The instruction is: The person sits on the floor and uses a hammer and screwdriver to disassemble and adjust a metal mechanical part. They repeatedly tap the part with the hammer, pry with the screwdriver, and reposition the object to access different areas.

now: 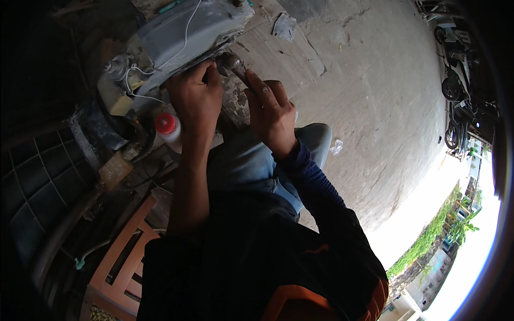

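My right hand (pixel 274 109) is closed around the handle of a hammer-like tool (pixel 233 62) with a rounded, worn metal head. The tool's head is beside the lower edge of a grey machine (pixel 179 32), close to the fingers of my left hand (pixel 195 96). Those left fingers are curled and pressed together at the machine's edge, and whatever they grip is hidden. A thin white cord (pixel 187 27) runs over the machine's housing. Just left of my left wrist stands a whitish bottle with a red cap (pixel 166 123).
A wooden chair or slatted frame (pixel 115 267) is at lower left, near a dark tiled wall (pixel 40 176). Concrete floor (pixel 369 96) stretches to the right, with a crumpled plastic scrap (pixel 336 147) on it. Motorbikes (pixel 455 91) are parked at the far right.
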`<state>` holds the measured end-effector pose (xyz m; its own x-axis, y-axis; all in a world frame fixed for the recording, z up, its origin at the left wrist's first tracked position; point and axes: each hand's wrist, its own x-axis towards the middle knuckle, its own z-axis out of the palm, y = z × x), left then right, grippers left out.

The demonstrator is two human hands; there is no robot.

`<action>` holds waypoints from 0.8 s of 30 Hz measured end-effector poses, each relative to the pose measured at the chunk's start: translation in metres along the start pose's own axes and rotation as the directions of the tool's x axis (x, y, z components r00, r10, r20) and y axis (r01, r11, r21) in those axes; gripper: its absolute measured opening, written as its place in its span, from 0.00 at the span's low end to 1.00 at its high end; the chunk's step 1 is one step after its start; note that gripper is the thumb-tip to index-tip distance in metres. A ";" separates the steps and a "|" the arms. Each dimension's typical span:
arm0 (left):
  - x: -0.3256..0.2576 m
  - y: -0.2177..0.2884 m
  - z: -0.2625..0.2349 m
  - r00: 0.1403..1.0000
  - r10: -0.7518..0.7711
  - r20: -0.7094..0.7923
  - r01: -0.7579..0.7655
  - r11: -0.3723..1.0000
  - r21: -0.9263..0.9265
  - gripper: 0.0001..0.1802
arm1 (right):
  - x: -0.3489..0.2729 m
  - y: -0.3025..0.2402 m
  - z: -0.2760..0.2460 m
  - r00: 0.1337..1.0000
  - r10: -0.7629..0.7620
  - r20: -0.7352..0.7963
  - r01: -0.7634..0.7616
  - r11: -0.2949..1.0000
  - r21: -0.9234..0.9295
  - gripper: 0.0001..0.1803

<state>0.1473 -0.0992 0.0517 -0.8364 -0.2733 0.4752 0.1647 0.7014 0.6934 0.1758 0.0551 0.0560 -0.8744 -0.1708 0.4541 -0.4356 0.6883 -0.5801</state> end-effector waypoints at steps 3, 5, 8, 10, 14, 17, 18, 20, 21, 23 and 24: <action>0.000 -0.001 0.002 0.999 0.026 -0.038 -0.027 0.999 -0.034 0.06 | -0.002 0.004 0.004 0.993 -0.066 -0.096 0.068 0.997 0.020 0.26; 0.001 0.001 0.001 0.997 0.047 -0.059 -0.049 0.998 -0.029 0.06 | -0.004 0.005 0.008 0.990 -0.095 -0.099 0.096 0.995 0.001 0.27; 0.001 0.000 -0.002 1.000 0.011 0.025 -0.012 1.000 0.028 0.07 | -0.002 0.002 0.006 0.995 -0.085 -0.057 0.083 0.996 -0.031 0.28; 0.000 -0.004 0.003 0.998 0.058 -0.035 -0.058 0.998 0.014 0.07 | -0.001 -0.001 0.003 0.997 -0.069 -0.045 0.068 0.997 -0.031 0.28; -0.002 -0.002 0.002 0.994 0.075 -0.078 -0.072 0.997 0.030 0.07 | -0.007 -0.001 0.004 0.997 -0.059 -0.058 0.058 0.998 -0.011 0.28; 0.000 0.000 0.002 0.999 0.023 -0.044 -0.026 0.998 -0.066 0.06 | -0.008 -0.001 0.004 0.996 -0.059 -0.061 0.059 0.998 -0.002 0.28; 0.000 0.000 0.001 0.998 0.030 -0.048 -0.032 0.998 -0.051 0.06 | -0.008 -0.002 0.004 0.996 -0.062 -0.062 0.063 0.998 0.005 0.28; 0.000 0.001 0.000 0.998 0.043 -0.054 -0.045 0.999 -0.027 0.07 | -0.008 -0.003 0.005 0.994 -0.072 -0.087 0.074 0.997 0.013 0.27; 0.000 0.002 -0.001 0.999 0.028 -0.026 -0.028 1.000 -0.014 0.07 | -0.008 -0.004 0.005 0.992 -0.077 -0.099 0.079 0.997 0.015 0.27; -0.001 0.001 -0.003 1.000 -0.005 0.025 0.005 1.000 0.016 0.07 | -0.007 -0.004 0.004 0.999 -0.030 -0.040 0.031 0.999 0.011 0.27; 0.000 0.001 -0.002 1.000 0.012 -0.007 -0.012 1.000 -0.010 0.07 | -0.007 -0.005 0.004 1.000 -0.008 -0.010 0.009 1.000 0.010 0.27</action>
<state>0.1485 -0.1000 0.0534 -0.8308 -0.2695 0.4869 0.1801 0.6977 0.6934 0.1830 0.0497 0.0528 -0.8686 -0.1697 0.4655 -0.4451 0.6800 -0.5826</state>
